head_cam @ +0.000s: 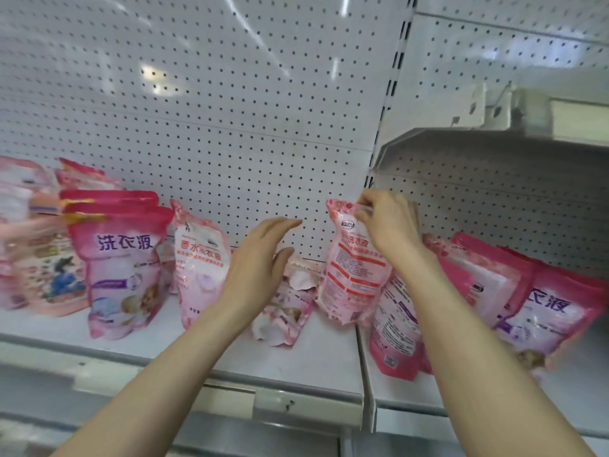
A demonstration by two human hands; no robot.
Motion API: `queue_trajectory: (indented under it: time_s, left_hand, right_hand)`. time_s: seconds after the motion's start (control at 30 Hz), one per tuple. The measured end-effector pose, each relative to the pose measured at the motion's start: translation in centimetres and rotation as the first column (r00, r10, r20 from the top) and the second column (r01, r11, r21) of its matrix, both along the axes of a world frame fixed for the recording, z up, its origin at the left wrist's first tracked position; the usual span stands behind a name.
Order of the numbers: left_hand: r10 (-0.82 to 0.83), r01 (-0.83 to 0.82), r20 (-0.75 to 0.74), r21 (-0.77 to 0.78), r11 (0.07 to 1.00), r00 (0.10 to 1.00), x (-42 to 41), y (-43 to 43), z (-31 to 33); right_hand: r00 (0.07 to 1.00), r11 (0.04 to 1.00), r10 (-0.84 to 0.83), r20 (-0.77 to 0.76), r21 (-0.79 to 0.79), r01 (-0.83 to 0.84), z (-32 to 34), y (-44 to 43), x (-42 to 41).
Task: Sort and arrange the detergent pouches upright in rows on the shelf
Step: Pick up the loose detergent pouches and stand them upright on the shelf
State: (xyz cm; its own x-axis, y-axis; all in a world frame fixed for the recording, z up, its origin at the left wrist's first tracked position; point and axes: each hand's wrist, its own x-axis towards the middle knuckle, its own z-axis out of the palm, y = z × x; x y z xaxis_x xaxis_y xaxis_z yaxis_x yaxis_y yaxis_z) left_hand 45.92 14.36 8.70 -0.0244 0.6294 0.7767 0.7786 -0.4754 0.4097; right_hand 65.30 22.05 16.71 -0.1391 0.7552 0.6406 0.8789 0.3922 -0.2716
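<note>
Near shelf (313, 357) right edge, your right hand (389, 225) pinches a pouch (356, 285) top; left hand (260, 265) loose, empty. Release early and it may flop.

held pouch (354, 275): pink, upright, right hand (387, 225) pinches its top
flat pouch (286, 311): lying on the shelf (296, 364)
left pouches (122, 268): standing

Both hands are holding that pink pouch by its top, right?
Not quite. Only the right hand holds the pink pouch, pinching its top. The left hand is open and apart from it, holding nothing. The head view shows this.
</note>
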Motion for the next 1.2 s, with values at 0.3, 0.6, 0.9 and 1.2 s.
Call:
queue_trajectory:
  time_s: [0.3,0.6,0.9,1.2]
  left_hand:
    - [0.248,-0.184,-0.249,0.254,0.950,0.936,-7.3,-2.1,1.2]
    - [0.206,-0.173,-0.300,0.131,0.976,0.932,-10.0,-1.2,0.4]
    - [0.141,-0.087,-0.314,0.182,0.980,0.939,-11.4,-0.7,-0.3]
    - [0.239,-0.245,0.055,0.297,0.923,0.969,-7.5,-3.2,-2.7]
  right_hand:
    - [0.940,0.961,-0.266,0.214,-0.015,0.275,-1.7,2.0,-2.1]
    - [0.936,0.992,0.029,0.352,0.103,-0.070,-6.3,-0.6,-9.7]
    - [0.887,0.968,-0.139,0.441,-0.127,0.215,-13.3,3.3,-12.2]
    - [0.950,0.997,0.034,-0.309,0.079,-0.010,-12.7,-4.3,-8.9]
